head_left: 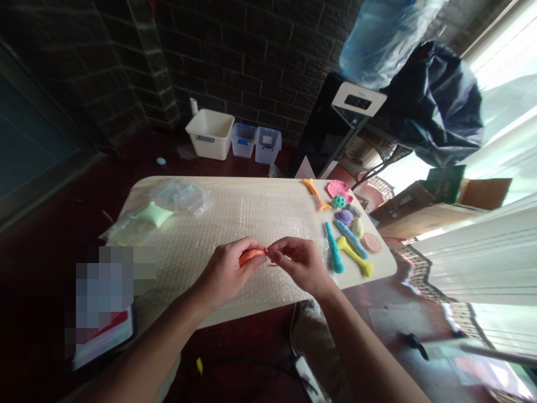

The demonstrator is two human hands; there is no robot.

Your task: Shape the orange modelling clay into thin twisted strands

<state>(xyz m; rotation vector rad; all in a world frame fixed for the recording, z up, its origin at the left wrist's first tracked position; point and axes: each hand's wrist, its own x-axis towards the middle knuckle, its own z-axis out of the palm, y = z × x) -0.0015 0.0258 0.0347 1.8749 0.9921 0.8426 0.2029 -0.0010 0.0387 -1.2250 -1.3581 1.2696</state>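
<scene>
My left hand (pixel 226 267) is closed around a lump of orange modelling clay (pixel 250 256) above the table's middle. At the lump's right end, the thumb and fingers of my right hand (pixel 301 262) are pinched together on the same clay. A thin orange strip (pixel 272 265) shows just below the fingertips. Bubble wrap (pixel 268 210) lies under both hands. To the right of them are a teal tapered piece (pixel 334 249), a yellow bone shape (pixel 354 256) and a blue twisted stick (pixel 351 238).
Farther back on the right lie an orange bone shape (pixel 315 195), a pink piece (pixel 339 190) and several small lumps. A pale green packet (pixel 154 214) and clear plastic bags (pixel 184 196) are at the table's left. Bins (pixel 212 140) stand on the floor behind.
</scene>
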